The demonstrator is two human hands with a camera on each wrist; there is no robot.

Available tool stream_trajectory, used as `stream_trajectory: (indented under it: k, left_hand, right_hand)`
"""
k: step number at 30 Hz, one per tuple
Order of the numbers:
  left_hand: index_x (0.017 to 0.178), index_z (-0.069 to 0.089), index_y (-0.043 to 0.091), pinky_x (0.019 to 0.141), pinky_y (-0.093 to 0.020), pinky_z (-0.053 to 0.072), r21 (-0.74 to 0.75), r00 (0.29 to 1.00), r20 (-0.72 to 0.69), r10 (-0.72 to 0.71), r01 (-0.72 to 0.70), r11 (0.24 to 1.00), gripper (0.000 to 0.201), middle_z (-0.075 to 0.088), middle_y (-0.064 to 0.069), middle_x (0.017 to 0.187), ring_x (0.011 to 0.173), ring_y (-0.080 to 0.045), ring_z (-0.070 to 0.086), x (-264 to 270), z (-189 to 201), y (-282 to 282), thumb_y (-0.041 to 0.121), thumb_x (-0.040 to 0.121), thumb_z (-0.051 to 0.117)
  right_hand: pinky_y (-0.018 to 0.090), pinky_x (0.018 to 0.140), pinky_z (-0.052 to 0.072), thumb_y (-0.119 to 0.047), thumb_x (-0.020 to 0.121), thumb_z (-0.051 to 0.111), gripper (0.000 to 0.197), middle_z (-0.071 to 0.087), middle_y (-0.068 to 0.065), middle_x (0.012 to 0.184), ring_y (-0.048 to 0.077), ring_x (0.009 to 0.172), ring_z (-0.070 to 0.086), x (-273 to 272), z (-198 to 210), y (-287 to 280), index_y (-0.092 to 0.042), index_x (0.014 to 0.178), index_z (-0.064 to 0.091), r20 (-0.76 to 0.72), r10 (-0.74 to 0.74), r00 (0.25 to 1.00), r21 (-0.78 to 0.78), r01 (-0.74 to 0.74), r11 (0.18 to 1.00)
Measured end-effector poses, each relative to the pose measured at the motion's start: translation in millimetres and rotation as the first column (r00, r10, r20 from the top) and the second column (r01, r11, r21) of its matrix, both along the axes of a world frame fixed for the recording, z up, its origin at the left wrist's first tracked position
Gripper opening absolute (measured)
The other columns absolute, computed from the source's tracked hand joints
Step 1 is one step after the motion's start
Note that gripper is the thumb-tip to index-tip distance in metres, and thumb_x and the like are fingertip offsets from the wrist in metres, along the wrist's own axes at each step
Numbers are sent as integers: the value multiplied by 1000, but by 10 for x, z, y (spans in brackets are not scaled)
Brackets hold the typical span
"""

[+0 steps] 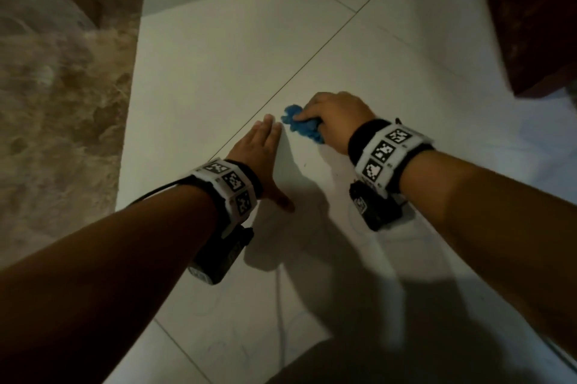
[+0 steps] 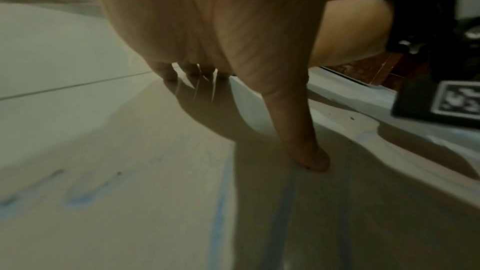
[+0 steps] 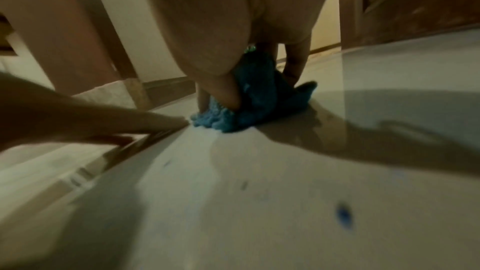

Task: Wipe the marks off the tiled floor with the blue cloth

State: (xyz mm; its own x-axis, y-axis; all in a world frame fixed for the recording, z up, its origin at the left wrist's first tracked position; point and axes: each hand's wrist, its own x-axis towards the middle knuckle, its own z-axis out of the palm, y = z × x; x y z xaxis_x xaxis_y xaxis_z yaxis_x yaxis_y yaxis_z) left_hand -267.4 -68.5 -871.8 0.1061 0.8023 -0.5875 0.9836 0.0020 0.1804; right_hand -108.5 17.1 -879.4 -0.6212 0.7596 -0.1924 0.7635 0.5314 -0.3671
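My right hand [image 1: 335,116] has its fingers curled round a crumpled, nubbly blue cloth [image 1: 301,127], bunched small and pressed down onto the glossy white tiled floor [image 1: 218,65]; I take that cloth as my landmark. In the right wrist view the cloth [image 3: 233,114] sits under thumb and fingers, its lower edge touching the tile. My left hand [image 1: 260,161] lies flat on the floor just left of the cloth, fingers straight and together, thumb splayed toward me, holding nothing; its fingertips [image 1: 268,121] end just short of the cloth, and I cannot tell if they touch it. A thin dark grout line [image 1: 312,55] runs diagonally past the cloth on its far left side, under those fingertips. Faint blue marks [image 2: 218,213] streak the tile on the near side of the cloth, below my left thumb [image 2: 309,157], with blurred smudges [image 2: 78,198] further left. A dark blue spot [image 3: 344,216] sits on the tile nearer me than the cloth. A beige, mottled shaggy rug [image 1: 59,121] lies well left of the cloth, and a dark brown wooden piece of furniture [image 1: 530,15] stands beyond it to the right. Both wrists carry white bands with black square markers [image 1: 387,149].
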Motion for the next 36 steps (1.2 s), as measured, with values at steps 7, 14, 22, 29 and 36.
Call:
stream_trajectory:
  k: [7, 14, 22, 29, 36]
  left_hand:
    - [150, -20, 10, 120, -33, -4, -15, 1000, -17, 17, -17, 1000, 149, -25, -7, 158, 147, -23, -16, 20, -49, 20, 73, 54, 75]
    - [150, -19, 11, 121, -40, 2, 0, 997, -59, 57, -57, 998, 153, -24, -5, 158, 148, -23, -14, 104, -71, 8, 75, 49, 76]
    - [150, -20, 12, 120, -45, 0, -34, 989, -145, 16, -21, 999, 147, -24, -7, 158, 147, -26, -15, 231, 15, 47, 72, 56, 76]
    - [150, -21, 15, 120, -44, 2, -34, 997, -46, -58, 56, 998, 144, -27, -4, 157, 147, -24, -16, 445, -70, -30, 74, 58, 73]
    - [151, -18, 17, 120, -43, 2, -13, 999, -23, -46, 46, 999, 144, -24, -2, 158, 148, -23, -14, 433, -58, -37, 68, 57, 78]
  right_hand:
    - [36, 89, 42, -4, 82, 56, 45, 56, -7, 126, 25, 104, 48, 241, 76, -510, -31, 118, 63, 36, 333, 942, -40, -331, 943]
    - [25, 78, 47, -19, 84, 63, 22, 65, 5, 105, 19, 96, 60, 566, -97, -11, -14, 104, 69, 21, -102, 995, 135, 98, 986]
    - [26, 95, 42, -15, 87, 57, 31, 61, 0, 121, 21, 104, 56, 648, -55, -289, -23, 115, 67, -66, 31, 997, 22, -29, 999]
    - [24, 78, 43, -18, 87, 59, 26, 61, 5, 109, 26, 101, 55, 712, -112, -435, -19, 111, 66, -3, -88, 996, 82, 87, 993]
    - [25, 92, 39, -4, 87, 52, 41, 58, 7, 123, 27, 109, 54, 905, -50, -194, -24, 122, 62, -83, -175, 981, 1, 175, 985]
